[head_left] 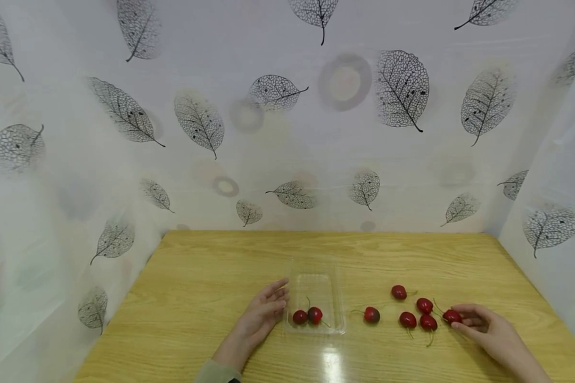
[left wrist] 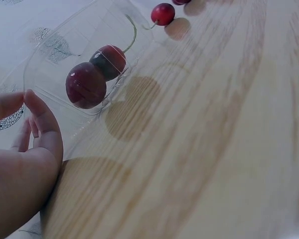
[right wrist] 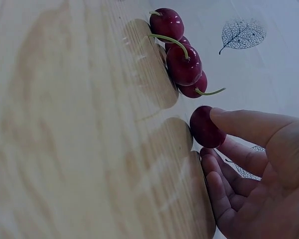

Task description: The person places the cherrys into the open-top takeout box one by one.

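Gently pinched: one dark red cherry (head_left: 452,317) at lower right

White leaf-printed sheeting (head_left: 287,154) fills the upper frame, above a wood-grain table (head_left: 196,276). At bottom centre sits a clear plastic tray (head_left: 341,314), probably light and flexible, best steadied by its rim. At its left edge, the left hand (head_left: 262,318) has loosely bent fingers, parted from the thumb; whether they press the tray is unclear. At lower right, the right hand (head_left: 484,329) pinches the cherry between thumb and fingers. Two cherries (head_left: 314,315) lie in the tray's lower end, one loose cherry (head_left: 371,315) just right of it, and four more cherries (head_left: 428,322) farther right. Each should be light, slick-skinned, firm yet easily bruised; a soft fingertip hold on the rounded sides seems safer than tugging a thin green stem (right wrist: 173,41).
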`<state>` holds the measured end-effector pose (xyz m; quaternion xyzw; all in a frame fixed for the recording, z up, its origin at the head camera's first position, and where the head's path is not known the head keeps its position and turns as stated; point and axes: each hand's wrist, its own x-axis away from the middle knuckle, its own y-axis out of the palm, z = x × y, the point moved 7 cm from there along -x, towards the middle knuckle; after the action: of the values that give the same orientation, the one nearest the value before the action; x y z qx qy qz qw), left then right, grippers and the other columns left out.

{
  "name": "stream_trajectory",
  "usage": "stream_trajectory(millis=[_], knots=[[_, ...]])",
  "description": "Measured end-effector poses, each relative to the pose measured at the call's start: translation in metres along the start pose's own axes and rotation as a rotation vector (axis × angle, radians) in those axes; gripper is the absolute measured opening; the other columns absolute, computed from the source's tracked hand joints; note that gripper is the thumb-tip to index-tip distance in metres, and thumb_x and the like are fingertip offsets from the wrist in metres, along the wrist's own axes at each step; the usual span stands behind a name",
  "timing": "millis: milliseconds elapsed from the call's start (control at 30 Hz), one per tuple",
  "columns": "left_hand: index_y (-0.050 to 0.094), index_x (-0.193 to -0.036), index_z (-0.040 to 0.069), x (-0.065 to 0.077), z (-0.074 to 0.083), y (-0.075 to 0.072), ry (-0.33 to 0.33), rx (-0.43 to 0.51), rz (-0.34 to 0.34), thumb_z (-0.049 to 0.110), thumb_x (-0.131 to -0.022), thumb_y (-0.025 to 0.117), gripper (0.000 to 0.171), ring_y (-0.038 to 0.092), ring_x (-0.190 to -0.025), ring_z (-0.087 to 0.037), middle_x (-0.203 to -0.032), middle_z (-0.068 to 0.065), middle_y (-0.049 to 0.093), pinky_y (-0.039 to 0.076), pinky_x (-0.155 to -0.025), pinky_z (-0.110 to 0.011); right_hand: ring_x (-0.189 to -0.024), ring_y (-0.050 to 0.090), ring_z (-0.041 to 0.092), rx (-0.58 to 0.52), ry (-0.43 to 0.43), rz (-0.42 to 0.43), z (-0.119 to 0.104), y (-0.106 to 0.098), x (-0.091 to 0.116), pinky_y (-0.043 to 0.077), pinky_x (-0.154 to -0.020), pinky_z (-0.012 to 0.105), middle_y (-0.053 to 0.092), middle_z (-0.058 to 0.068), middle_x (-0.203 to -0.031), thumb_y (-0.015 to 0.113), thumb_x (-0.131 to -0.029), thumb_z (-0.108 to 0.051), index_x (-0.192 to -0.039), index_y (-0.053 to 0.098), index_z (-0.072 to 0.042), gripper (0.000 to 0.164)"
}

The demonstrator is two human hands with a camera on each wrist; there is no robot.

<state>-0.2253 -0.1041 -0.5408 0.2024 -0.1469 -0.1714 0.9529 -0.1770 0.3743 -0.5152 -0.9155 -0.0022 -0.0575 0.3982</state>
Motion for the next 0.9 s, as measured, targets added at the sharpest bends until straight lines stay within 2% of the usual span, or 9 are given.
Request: stream_trajectory(millis=[267, 633, 900], knots=[[0.041, -0.159, 0.003, 0.000, -0.001, 0.000, -0.004, 0.003, 0.000, -0.006, -0.101, 0.055, 0.060, 0.058, -0.112, -0.006, -0.128, 0.004, 0.054, 0.051, -0.092, -0.019, -0.081, 0.057, -0.014, 0.026, 0.010, -0.022, 0.002, 0.000, 0.000, 0.056, -0.072, 0.018, 0.075, 0.014, -0.113, 0.074, -0.101, -0.020, -0.133, 0.064, 0.010, 0.044], [0.041, -0.159, 0.004, 0.000, -0.001, 0.000, -0.009, 0.008, -0.004, -0.006, -0.101, 0.055, 0.060, 0.058, -0.111, -0.006, -0.128, 0.003, 0.054, 0.052, -0.092, -0.019, -0.078, 0.060, -0.011, 0.047, 0.014, -0.010, 0.001, -0.004, 0.000, 0.054, -0.070, 0.020, 0.077, 0.004, -0.103, 0.074, -0.101, -0.025, -0.133, 0.065, 0.008, 0.047], [0.040, -0.159, 0.003, 0.001, 0.000, -0.001, -0.001, 0.011, -0.006, -0.006, -0.102, 0.055, 0.060, 0.058, -0.112, -0.006, -0.128, 0.004, 0.054, 0.052, -0.092, -0.019, -0.081, 0.057, -0.015, 0.055, -0.017, 0.024, -0.010, -0.009, -0.004, 0.053, -0.072, 0.018, 0.076, 0.013, -0.110, 0.074, -0.101, -0.028, -0.134, 0.065, 0.007, 0.048]])
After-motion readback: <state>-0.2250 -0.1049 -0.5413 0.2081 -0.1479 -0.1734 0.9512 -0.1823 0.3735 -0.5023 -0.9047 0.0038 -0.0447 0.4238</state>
